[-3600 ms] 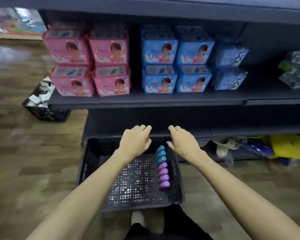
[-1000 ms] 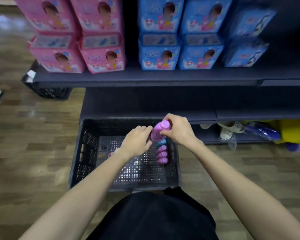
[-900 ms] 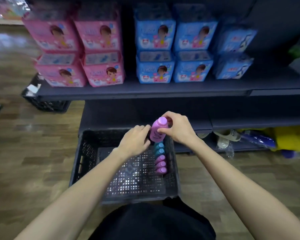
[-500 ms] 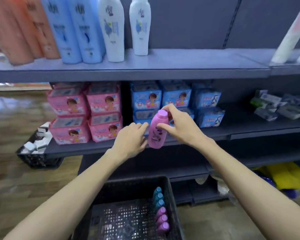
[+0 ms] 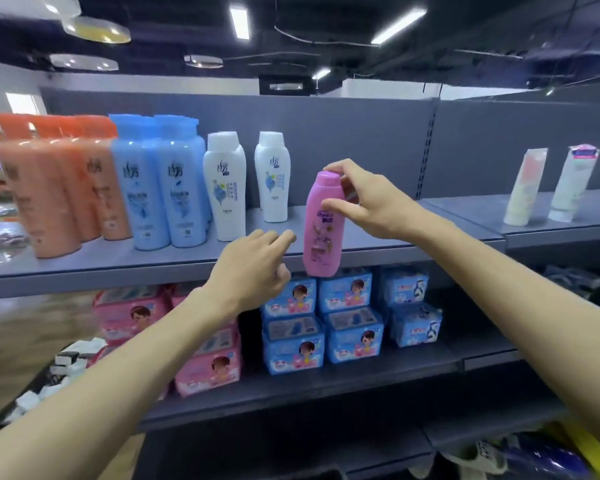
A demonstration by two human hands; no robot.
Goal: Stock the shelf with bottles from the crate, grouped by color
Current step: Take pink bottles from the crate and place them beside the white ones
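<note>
My right hand [image 5: 373, 202] grips a pink bottle [image 5: 323, 233] near its cap and holds it upright in front of the top shelf's [image 5: 378, 237] front edge, right of two white bottles [image 5: 248, 181]. My left hand [image 5: 253, 271] hovers just left of the pink bottle's lower part, fingers loosely curled, holding nothing. On the same shelf stand blue bottles [image 5: 163, 188] and orange bottles [image 5: 59, 188] further left. The crate is out of view.
Two tubes [image 5: 551, 185] lean on the adjoining shelf at the right. On the shelf below sit pink packs [image 5: 205, 362] and blue packs [image 5: 323, 327]. A dark basket with white items [image 5: 49, 382] stands at the lower left.
My right hand lifted the pink bottle out of the crate up to the top shelf. My left hand let go of the bottle. My view rose from the crate to the upper shelf.
</note>
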